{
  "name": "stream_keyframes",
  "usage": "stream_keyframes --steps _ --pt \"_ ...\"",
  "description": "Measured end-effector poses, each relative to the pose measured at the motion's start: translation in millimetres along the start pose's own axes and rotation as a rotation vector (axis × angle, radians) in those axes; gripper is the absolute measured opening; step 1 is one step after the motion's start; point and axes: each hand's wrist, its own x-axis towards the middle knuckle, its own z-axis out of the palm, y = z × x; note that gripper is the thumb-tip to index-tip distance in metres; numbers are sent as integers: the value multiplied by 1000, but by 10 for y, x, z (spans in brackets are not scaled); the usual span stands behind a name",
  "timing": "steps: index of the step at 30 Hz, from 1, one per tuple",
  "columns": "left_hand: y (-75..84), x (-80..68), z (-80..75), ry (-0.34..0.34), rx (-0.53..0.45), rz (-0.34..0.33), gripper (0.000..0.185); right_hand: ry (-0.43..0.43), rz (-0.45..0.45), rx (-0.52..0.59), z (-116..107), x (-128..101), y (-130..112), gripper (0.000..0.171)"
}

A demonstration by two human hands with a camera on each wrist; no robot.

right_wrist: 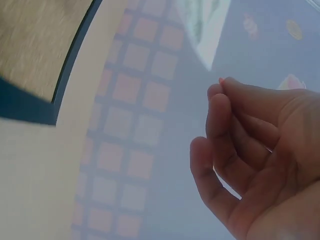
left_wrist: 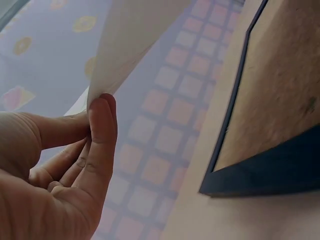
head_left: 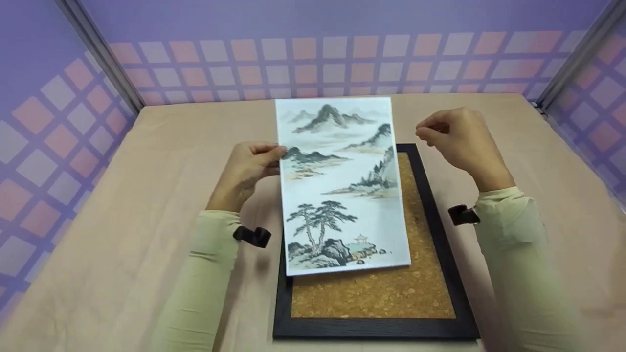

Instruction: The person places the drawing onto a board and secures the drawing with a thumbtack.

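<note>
My left hand (head_left: 249, 166) pinches the left edge of a sheet with an ink landscape print (head_left: 337, 166), mountains above and pine trees below. The sheet hangs tilted over a black-framed cork board (head_left: 376, 298) and hides much of it. In the left wrist view, thumb and fingers meet on the edge of the paper (left_wrist: 127, 45). Right of the sheet and apart from it, my right hand (head_left: 462, 139) is raised with thumb and forefinger together. Between those fingertips shows a tiny orange-red thing (right_wrist: 221, 80), mostly hidden, its kind unclear.
The board lies on a table with a pale cloth (head_left: 146, 195). Purple panels with pink and white squares (head_left: 305, 66) stand behind and at both sides, joined by grey posts (head_left: 100, 51). Black wrist bands (head_left: 252, 236) sit over the sleeves.
</note>
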Motion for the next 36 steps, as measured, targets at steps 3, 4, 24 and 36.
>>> stream_keyframes --steps 3,4,24,36 --pt "-75 11 119 -43 29 -31 33 -36 29 87 56 51 -38 21" --pt "-98 13 154 -56 39 -40 32 -54 46 121 76 69 -51 22" --pt "-414 44 409 -107 268 -153 23 -329 264 462 642 439 -104 27" --pt "-426 12 424 -132 330 -170 30 -420 422 530 1106 461 30 30"
